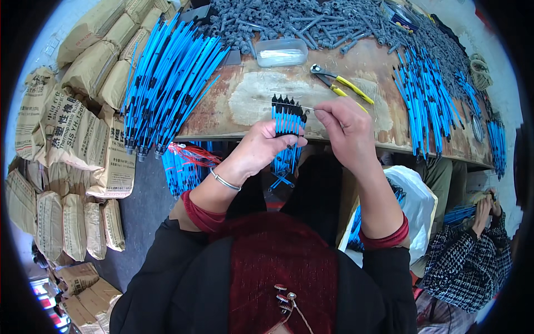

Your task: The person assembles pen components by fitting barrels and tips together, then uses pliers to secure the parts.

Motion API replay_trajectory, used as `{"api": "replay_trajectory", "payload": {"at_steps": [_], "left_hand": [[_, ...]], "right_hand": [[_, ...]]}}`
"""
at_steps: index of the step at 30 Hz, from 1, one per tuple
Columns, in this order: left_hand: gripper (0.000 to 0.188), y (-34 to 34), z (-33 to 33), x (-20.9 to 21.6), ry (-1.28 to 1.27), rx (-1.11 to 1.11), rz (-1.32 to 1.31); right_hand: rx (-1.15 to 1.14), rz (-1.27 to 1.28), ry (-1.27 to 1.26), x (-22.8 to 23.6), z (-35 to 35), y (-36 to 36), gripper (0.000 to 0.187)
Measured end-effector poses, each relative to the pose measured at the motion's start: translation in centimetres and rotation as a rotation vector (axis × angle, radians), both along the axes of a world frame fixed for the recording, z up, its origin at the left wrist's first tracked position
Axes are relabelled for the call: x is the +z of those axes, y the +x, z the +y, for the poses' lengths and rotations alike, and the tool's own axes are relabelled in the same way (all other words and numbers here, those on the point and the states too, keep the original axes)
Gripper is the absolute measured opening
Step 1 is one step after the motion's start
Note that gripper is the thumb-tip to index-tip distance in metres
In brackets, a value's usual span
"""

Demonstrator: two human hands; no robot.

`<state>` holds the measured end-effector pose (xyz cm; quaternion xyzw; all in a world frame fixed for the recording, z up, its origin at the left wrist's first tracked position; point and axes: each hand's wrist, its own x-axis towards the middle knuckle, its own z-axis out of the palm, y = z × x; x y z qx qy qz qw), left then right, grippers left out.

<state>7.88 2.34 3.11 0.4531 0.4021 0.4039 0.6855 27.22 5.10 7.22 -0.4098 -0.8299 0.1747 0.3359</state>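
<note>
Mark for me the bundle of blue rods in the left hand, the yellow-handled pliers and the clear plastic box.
Bundle of blue rods [287, 119], head view: on the blue shafts just below the black tips.
Yellow-handled pliers [350, 86], head view: on the upper yellow handle.
Clear plastic box [281, 52], head view: on its lid, middle.

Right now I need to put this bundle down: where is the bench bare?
Bare wood lies between the big pile of blue rods, the clear plastic tray and the yellow pliers. A smaller patch sits between the pliers and the right-hand blue rods. The back, under grey parts, is crowded.
</note>
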Motion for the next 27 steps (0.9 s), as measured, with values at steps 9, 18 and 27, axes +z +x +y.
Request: {"api": "replay_trajectory", "payload": {"at_steps": [9,18,27], "left_hand": [[0.019,-0.2,-0.5,-0.1,-0.002,0.018,-0.042],[0.016,-0.9,-1.9,-2.1,0.423,0.037,-0.032],[0.019,-2.7,-1.4,-2.8,0.643,-0.007,0.055]], "right_hand": [[0.23,0.503,0.098,-1.3,-4.1,-3.4,0.046],[0.896,0.368,-0.339,-3.3,-10.2,-4.3,0.067],[-0.04,0.205,-0.026,3.4,7.9,-1.4,0.018]]}}
